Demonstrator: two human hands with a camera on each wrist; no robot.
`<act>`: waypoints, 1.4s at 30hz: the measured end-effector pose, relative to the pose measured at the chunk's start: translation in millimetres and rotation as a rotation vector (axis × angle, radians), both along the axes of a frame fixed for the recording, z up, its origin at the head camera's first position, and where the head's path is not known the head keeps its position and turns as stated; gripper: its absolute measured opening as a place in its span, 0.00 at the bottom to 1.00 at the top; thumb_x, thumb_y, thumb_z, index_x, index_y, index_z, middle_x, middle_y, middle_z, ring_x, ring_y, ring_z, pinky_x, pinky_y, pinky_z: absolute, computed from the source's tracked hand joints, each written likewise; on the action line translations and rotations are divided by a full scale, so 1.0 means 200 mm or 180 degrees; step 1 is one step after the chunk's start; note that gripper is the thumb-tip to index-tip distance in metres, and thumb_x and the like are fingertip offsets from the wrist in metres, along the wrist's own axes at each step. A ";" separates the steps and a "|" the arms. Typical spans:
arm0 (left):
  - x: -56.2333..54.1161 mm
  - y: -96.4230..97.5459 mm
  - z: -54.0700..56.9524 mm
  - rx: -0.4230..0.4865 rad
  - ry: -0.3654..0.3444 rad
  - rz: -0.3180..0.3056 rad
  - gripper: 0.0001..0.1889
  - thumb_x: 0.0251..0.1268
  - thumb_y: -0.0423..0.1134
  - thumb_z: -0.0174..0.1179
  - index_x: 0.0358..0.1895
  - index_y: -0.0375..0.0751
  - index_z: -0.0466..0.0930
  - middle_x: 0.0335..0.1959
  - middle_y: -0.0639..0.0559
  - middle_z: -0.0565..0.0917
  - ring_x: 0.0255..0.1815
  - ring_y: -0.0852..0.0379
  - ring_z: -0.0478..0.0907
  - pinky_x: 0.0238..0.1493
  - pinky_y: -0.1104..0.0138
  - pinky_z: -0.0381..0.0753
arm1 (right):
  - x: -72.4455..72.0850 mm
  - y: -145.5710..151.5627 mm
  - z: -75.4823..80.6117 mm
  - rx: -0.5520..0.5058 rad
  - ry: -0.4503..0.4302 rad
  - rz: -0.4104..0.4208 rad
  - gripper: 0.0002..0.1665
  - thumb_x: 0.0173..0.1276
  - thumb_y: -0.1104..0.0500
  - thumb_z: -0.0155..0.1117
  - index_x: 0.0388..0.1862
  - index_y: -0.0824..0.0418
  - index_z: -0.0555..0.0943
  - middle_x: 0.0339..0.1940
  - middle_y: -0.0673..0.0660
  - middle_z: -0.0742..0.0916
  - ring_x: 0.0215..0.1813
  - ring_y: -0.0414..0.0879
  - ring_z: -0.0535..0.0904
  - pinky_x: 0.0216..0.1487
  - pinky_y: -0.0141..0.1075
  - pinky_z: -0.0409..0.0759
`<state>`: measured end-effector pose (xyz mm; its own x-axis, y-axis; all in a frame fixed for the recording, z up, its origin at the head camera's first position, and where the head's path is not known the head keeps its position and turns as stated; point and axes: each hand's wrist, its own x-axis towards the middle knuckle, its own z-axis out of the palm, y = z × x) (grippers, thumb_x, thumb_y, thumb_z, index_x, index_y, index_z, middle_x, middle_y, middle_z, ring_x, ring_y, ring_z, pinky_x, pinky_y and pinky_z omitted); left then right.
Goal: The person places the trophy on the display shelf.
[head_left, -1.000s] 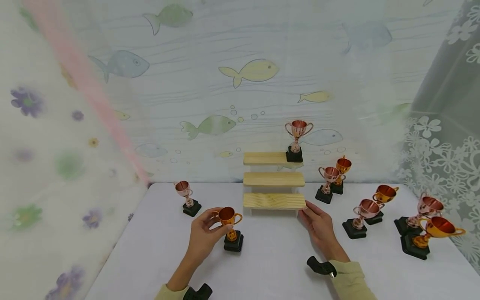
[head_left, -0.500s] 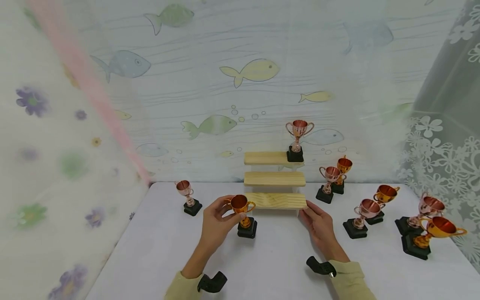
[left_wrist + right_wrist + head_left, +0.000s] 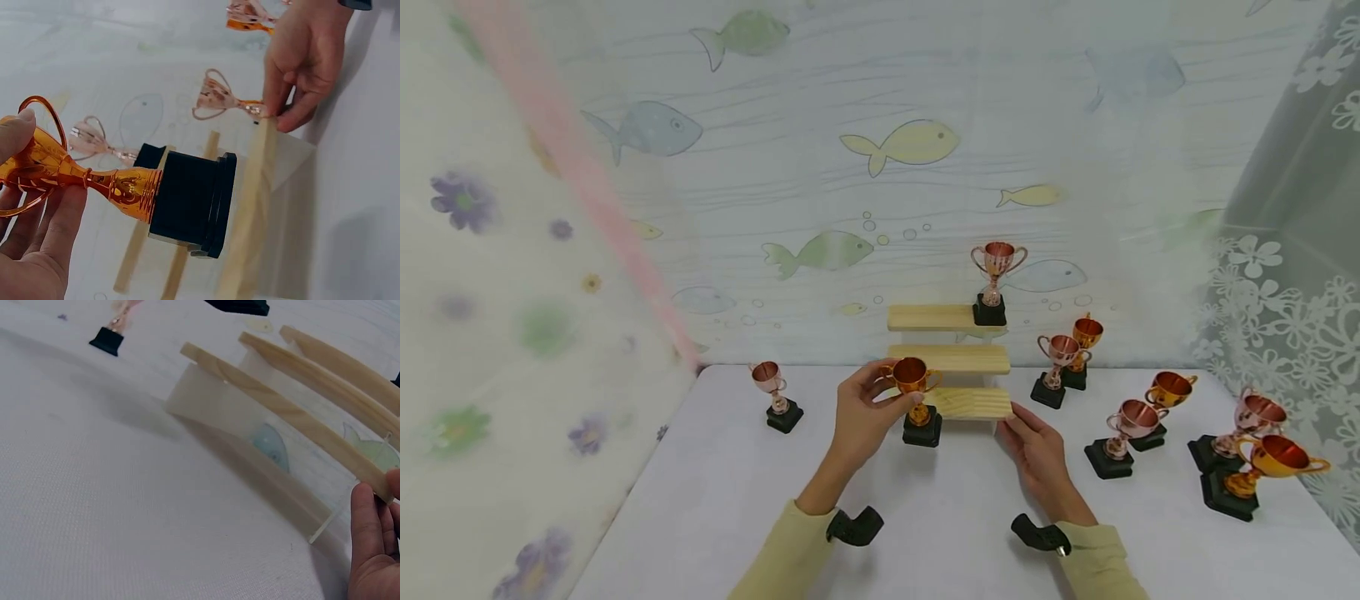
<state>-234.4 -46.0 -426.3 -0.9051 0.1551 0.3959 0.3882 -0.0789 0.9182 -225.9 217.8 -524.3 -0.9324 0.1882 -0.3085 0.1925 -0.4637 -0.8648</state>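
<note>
Currently | left grip (image 3: 865, 421): holding gold trophy (image 3: 911, 375) | right grip (image 3: 1037, 454): pinching bottom shelf (image 3: 976, 403), right corner (pink trophy (image 3: 998, 260) above)

left hand (image 3: 867, 421): gold trophy (image 3: 912, 379) gripped, held upright
right hand (image 3: 1039, 460): wooden shelf (image 3: 958, 358) pinched at right end
top tier (image 3: 928, 317): copper trophy (image 3: 998, 262) seen at right
</note>
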 end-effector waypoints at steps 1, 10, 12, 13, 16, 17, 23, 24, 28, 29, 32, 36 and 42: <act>-0.01 0.01 0.01 -0.0001 0.0036 0.0017 0.25 0.55 0.26 0.74 0.58 0.32 0.80 0.55 0.38 0.82 0.49 0.52 0.84 0.49 0.61 0.88 | 0.00 0.00 0.00 -0.0007 0.0002 -0.0003 0.31 0.81 0.66 0.50 0.80 0.66 0.59 0.59 0.50 0.79 0.51 0.31 0.83 0.64 0.28 0.78; -0.16 0.13 0.13 0.0072 0.0286 0.0054 0.23 0.57 0.27 0.73 0.57 0.34 0.81 0.55 0.39 0.83 0.51 0.49 0.84 0.50 0.60 0.88 | 0.00 0.00 0.00 -0.0019 0.0001 0.0027 0.32 0.81 0.66 0.50 0.81 0.66 0.57 0.71 0.58 0.72 0.52 0.30 0.82 0.66 0.29 0.76; -0.20 0.15 0.16 0.0082 0.0322 0.0054 0.23 0.57 0.27 0.73 0.57 0.34 0.81 0.55 0.39 0.83 0.51 0.49 0.84 0.50 0.60 0.88 | 0.01 0.00 0.00 -0.0029 0.0005 0.0015 0.32 0.81 0.66 0.50 0.80 0.66 0.57 0.68 0.56 0.74 0.52 0.30 0.82 0.66 0.29 0.76; -0.21 0.16 0.17 0.0082 0.0352 0.0054 0.23 0.57 0.27 0.73 0.57 0.33 0.80 0.55 0.39 0.83 0.51 0.48 0.84 0.51 0.60 0.88 | 0.01 0.00 0.00 -0.0039 0.0007 0.0012 0.32 0.81 0.66 0.50 0.80 0.66 0.58 0.67 0.55 0.74 0.52 0.30 0.82 0.66 0.29 0.76; -0.26 0.19 0.20 0.0059 0.0441 0.0090 0.23 0.57 0.27 0.73 0.57 0.33 0.81 0.54 0.38 0.84 0.51 0.47 0.85 0.51 0.60 0.88 | 0.01 0.00 0.00 -0.0078 0.0006 0.0005 0.32 0.81 0.66 0.50 0.80 0.66 0.58 0.64 0.53 0.76 0.52 0.31 0.83 0.65 0.29 0.77; -0.27 0.20 0.21 0.0052 0.0469 0.0107 0.22 0.57 0.27 0.73 0.57 0.33 0.81 0.53 0.38 0.84 0.50 0.47 0.85 0.50 0.61 0.88 | 0.01 0.00 0.01 -0.0089 0.0009 0.0005 0.32 0.81 0.66 0.50 0.80 0.67 0.58 0.62 0.52 0.77 0.51 0.31 0.83 0.65 0.29 0.77; -0.35 0.24 0.24 0.0051 0.0491 0.0187 0.22 0.58 0.29 0.74 0.57 0.33 0.81 0.52 0.38 0.85 0.50 0.47 0.84 0.50 0.62 0.88 | 0.01 -0.01 0.00 -0.0145 0.0048 0.0002 0.32 0.80 0.67 0.52 0.79 0.69 0.58 0.52 0.46 0.82 0.50 0.32 0.84 0.64 0.29 0.78; -0.36 0.24 0.24 0.0062 0.0495 0.0186 0.22 0.58 0.29 0.74 0.56 0.33 0.81 0.53 0.38 0.84 0.50 0.47 0.84 0.50 0.63 0.88 | 0.01 -0.01 0.00 -0.0147 0.0049 0.0001 0.32 0.80 0.67 0.52 0.79 0.69 0.58 0.50 0.46 0.82 0.50 0.32 0.84 0.64 0.29 0.78; -0.44 0.27 0.26 0.0109 0.0592 0.0174 0.22 0.58 0.31 0.74 0.56 0.32 0.81 0.52 0.36 0.84 0.50 0.44 0.84 0.50 0.61 0.88 | 0.01 -0.02 0.01 -0.0140 0.0015 -0.0002 0.32 0.80 0.67 0.51 0.80 0.68 0.58 0.52 0.47 0.81 0.50 0.32 0.84 0.64 0.29 0.78; -0.46 0.28 0.27 0.0114 0.0631 0.0181 0.22 0.58 0.30 0.74 0.56 0.32 0.81 0.52 0.35 0.84 0.50 0.43 0.84 0.50 0.61 0.88 | 0.01 -0.02 0.01 -0.0133 -0.0003 -0.0006 0.32 0.80 0.67 0.51 0.79 0.68 0.58 0.55 0.48 0.81 0.50 0.32 0.84 0.64 0.29 0.78; -0.50 0.29 0.29 0.0097 0.0686 0.0203 0.21 0.58 0.30 0.74 0.55 0.31 0.81 0.52 0.35 0.83 0.50 0.42 0.83 0.50 0.61 0.88 | 0.01 -0.02 0.01 -0.0077 -0.0030 0.0023 0.32 0.81 0.66 0.50 0.80 0.67 0.58 0.63 0.53 0.77 0.50 0.31 0.83 0.65 0.29 0.77; -0.55 0.32 0.32 0.0025 0.0641 0.0184 0.22 0.58 0.29 0.74 0.57 0.31 0.81 0.54 0.36 0.82 0.52 0.42 0.83 0.50 0.63 0.88 | 0.02 -0.02 0.02 -0.0038 -0.0021 0.0020 0.32 0.81 0.67 0.50 0.80 0.67 0.57 0.67 0.55 0.75 0.50 0.31 0.83 0.65 0.29 0.77; -0.61 0.37 0.31 -0.0050 0.0548 0.0141 0.23 0.59 0.29 0.73 0.58 0.30 0.79 0.56 0.36 0.81 0.53 0.42 0.83 0.51 0.64 0.87 | 0.01 -0.01 0.02 -0.0054 0.0036 -0.0034 0.32 0.80 0.68 0.51 0.79 0.69 0.59 0.54 0.48 0.81 0.49 0.31 0.84 0.64 0.29 0.78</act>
